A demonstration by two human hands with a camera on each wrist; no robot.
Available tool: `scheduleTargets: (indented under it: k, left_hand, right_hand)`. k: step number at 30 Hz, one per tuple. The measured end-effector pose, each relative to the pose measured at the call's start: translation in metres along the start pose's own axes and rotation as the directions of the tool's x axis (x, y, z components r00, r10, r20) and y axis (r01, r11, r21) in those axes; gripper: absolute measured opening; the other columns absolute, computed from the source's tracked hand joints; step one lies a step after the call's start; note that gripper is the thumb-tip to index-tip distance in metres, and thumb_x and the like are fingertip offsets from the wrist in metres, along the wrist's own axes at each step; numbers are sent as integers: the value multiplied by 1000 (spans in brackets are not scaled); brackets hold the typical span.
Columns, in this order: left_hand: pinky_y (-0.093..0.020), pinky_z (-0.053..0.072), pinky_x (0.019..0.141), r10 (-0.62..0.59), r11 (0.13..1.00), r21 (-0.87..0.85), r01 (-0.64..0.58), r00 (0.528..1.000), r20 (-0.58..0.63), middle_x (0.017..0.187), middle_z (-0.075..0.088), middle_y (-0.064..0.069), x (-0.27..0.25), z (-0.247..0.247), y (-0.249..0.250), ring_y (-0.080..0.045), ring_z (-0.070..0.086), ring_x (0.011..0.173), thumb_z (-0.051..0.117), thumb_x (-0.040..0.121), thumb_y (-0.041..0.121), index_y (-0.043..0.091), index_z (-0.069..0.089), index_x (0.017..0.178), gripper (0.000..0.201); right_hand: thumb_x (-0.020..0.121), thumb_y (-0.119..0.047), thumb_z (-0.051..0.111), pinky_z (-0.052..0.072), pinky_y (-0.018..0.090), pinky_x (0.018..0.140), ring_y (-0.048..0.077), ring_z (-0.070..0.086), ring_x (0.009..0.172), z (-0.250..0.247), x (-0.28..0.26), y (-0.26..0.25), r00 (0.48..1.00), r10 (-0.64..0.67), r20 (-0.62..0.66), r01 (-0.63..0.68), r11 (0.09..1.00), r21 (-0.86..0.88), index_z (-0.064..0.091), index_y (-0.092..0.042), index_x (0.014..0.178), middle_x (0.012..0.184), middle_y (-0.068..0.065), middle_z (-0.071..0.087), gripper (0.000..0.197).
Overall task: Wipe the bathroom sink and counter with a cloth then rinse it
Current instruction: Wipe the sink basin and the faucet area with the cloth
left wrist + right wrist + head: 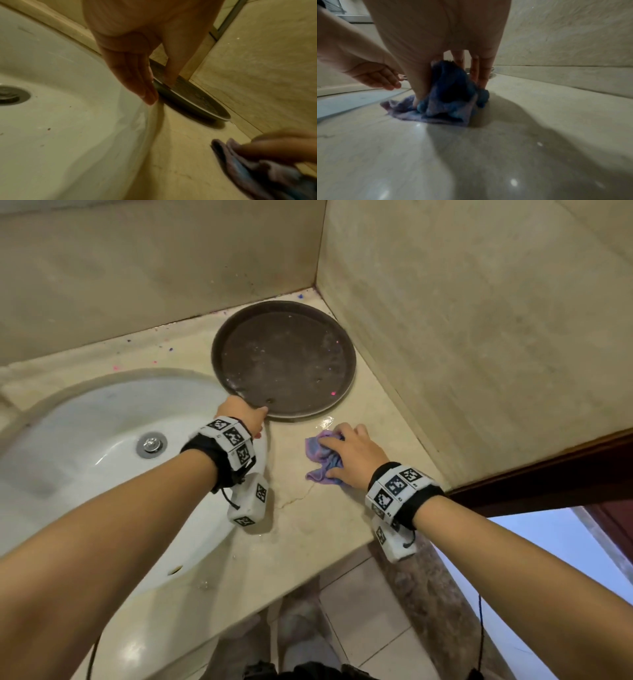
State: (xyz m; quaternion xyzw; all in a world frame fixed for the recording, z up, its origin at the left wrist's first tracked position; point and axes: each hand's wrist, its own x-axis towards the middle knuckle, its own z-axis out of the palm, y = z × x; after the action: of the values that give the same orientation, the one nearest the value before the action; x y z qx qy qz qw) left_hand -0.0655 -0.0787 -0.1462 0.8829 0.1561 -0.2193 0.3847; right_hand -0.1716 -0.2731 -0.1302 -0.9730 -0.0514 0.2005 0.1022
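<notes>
A bunched purple-and-blue cloth [320,451] lies on the beige stone counter [308,529], to the right of the white sink [85,446]. My right hand [342,457] presses down on the cloth, and its thumb and fingers curl round the folds [447,102]. My left hand [255,419] pinches the near rim of a round dark brown tray [284,361]. Its thumb lies on top and its fingers sit at the rim's edge [147,94]. The tray [192,102] rests in the counter's back corner.
The sink's metal drain plug [151,444] is near the bowl's middle. Tiled walls [479,337] close in the counter at the back and right. Coloured specks dot the back of the counter, and a wet patch [327,421] shines in front of the tray. Floor tiles lie below the counter's front edge.
</notes>
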Motion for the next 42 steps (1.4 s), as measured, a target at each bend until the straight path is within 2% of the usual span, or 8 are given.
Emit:
scheduleTargets:
  k: [3,7,13,17,23,30,38,42]
  left_hand:
    - [-40,56,83,11,997,72,-6,997,-74,99,70,-14,-1,-8,-1,-32,69,84,50,85,45,7,59,106,44]
    - [-39,41,98,34,999,37,-30,990,-137,132,52,-19,6,-26,-4,-36,51,121,54,91,27,3,38,132,50]
    - [-40,44,91,137,986,113,-122,981,-136,121,60,-20,12,-27,5,-39,55,110,51,89,19,6,50,123,36]
    - [-39,45,82,226,954,221,-204,971,-78,111,62,-21,6,-17,-1,-40,57,102,49,88,17,7,50,119,32]
    - [-39,38,102,247,900,363,-240,969,29,140,46,-21,-8,-19,-4,-37,44,127,39,96,18,10,26,147,53]
    - [-37,40,100,302,835,398,-380,921,246,137,50,-18,-20,-30,-15,-34,47,125,45,94,25,16,9,150,67]
    - [-36,45,98,202,958,189,-217,975,94,118,64,-13,-10,-77,-66,-30,58,111,51,91,23,12,50,128,39]
    - [-39,50,91,170,970,155,-186,980,107,105,69,-13,-8,-88,-92,-29,63,100,52,89,22,13,59,116,29]
  right_hand:
    - [83,-31,64,44,38,96,27,34,120,-7,-2,4,996,90,-29,-89,995,40,42,-26,135,130,8,36,57]
    - [87,-24,58,47,39,91,28,41,117,-14,-7,20,969,236,-78,-232,971,56,43,-26,134,126,8,38,50]
    - [82,-22,63,42,36,95,31,47,111,-20,-24,44,920,382,-87,-366,918,154,46,-19,133,124,14,39,54]
    - [83,-19,60,43,40,97,31,42,113,-7,-29,28,937,344,-55,-330,928,175,50,-23,126,126,10,37,44]
    - [81,-18,63,40,34,98,29,39,115,8,-16,-30,977,207,-51,-191,955,227,51,-24,123,130,9,34,44]
    - [79,-19,67,40,34,97,29,41,113,7,5,-72,995,104,-10,-99,970,223,50,-20,128,124,11,36,52]
    - [83,-11,59,44,32,93,31,49,107,8,32,-102,990,126,-56,-105,954,281,56,-19,119,116,12,40,37]
    - [86,-9,58,40,17,84,22,53,101,6,43,-128,1000,13,-14,-9,958,288,61,-14,117,115,10,42,32]
